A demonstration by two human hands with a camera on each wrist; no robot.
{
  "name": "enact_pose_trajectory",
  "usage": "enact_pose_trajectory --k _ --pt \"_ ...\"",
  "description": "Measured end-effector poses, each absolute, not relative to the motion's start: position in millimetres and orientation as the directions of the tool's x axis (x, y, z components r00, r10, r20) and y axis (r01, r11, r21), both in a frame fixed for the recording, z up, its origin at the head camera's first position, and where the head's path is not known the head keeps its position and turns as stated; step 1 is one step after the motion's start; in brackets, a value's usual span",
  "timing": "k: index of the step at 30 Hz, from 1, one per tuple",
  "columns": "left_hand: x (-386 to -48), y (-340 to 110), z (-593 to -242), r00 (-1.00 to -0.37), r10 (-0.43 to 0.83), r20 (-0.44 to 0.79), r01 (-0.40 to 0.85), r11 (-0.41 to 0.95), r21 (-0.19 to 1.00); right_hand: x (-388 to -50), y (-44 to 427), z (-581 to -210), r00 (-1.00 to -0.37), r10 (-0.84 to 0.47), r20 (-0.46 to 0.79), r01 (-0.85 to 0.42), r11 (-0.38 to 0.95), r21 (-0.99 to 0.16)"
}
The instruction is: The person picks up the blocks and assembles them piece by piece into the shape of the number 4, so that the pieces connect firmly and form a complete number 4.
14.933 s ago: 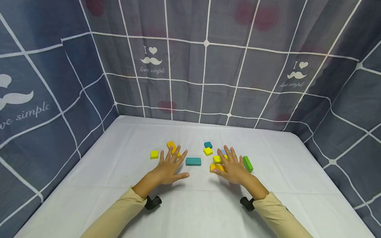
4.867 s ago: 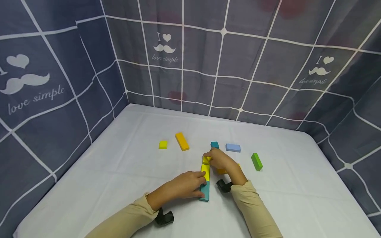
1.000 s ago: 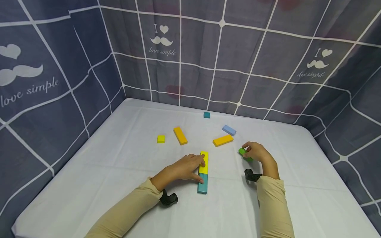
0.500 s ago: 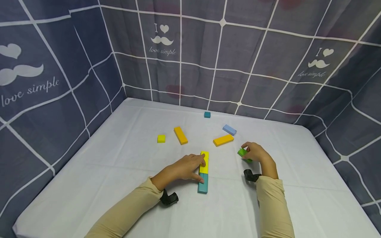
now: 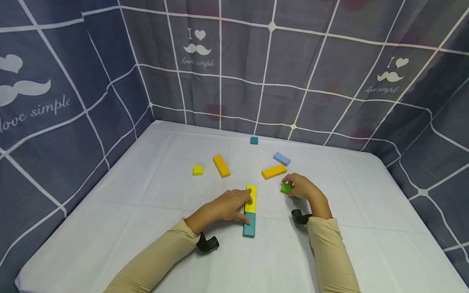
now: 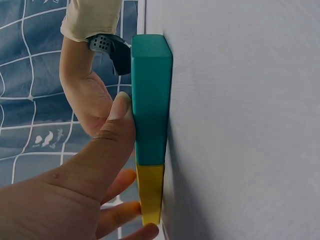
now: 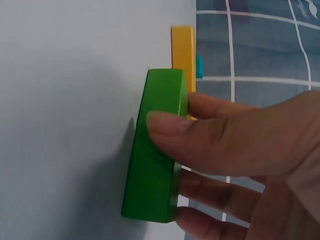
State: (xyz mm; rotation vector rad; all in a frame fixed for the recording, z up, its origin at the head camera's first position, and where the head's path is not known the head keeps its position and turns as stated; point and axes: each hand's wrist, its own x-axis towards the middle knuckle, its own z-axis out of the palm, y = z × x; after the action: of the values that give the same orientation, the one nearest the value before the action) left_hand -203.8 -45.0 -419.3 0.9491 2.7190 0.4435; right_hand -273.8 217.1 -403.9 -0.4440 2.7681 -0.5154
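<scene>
My left hand (image 5: pixel 229 204) rests on a row of blocks lying end to end. Its thumb presses the teal block (image 5: pixel 249 230), while its fingers touch the yellow part (image 5: pixel 250 207) at the row's far end. Fingers partly cover the yellow, so whether it is one block or two is unclear. To the right, my right hand (image 5: pixel 303 189) pinches a long green block (image 7: pixel 155 170) between thumb and fingers. In the right wrist view the green block is tilted over the white cloth, casting a shadow. It is apart from the row.
Behind the hands lie an orange block (image 5: pixel 274 171), a light blue block (image 5: pixel 281 158) and another orange block (image 5: pixel 221 166). A small yellow block (image 5: pixel 198 170) is at left, a small teal block (image 5: pixel 254 140) near the back edge. Patterned curtains (image 5: pixel 242 53) surround the table.
Earlier, the right hand was at the row's far yellow end; since then the small teal block has shifted to the back. Now the right hand has carried the green block left; the left stays put.
</scene>
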Motion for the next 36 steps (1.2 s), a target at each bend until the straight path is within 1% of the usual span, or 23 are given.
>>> enact_pose_trajectory --k 7,13,18,29,36 --pt "-203.8 -45.3 -420.1 -0.758 0.645 -0.096 0.574 0.73 0.37 -271.1 192.8 -407.0 -0.894 -0.405 -0.194 -0.306 0.865 -0.397" --pt "-203.1 -46.1 -419.7 -0.755 0.647 -0.104 0.562 0.721 0.406 -270.1 176.4 -408.6 -0.864 -0.473 -0.171 -0.382 0.838 -0.39" --pt "-203.9 -45.5 -419.9 -0.748 0.657 -0.099 0.573 0.713 0.404 -267.0 167.7 -408.6 -0.848 -0.51 -0.145 -0.419 0.812 -0.406" --pt "-204.8 -45.0 -420.8 -0.743 0.663 -0.094 0.582 0.709 0.398 -261.9 158.7 -407.0 -0.837 -0.537 -0.104 -0.458 0.793 -0.402" --pt "-204.1 -46.4 -420.7 -0.731 0.677 -0.089 0.595 0.696 0.402 -262.9 155.2 -409.0 -0.846 -0.52 -0.12 -0.434 0.801 -0.411"
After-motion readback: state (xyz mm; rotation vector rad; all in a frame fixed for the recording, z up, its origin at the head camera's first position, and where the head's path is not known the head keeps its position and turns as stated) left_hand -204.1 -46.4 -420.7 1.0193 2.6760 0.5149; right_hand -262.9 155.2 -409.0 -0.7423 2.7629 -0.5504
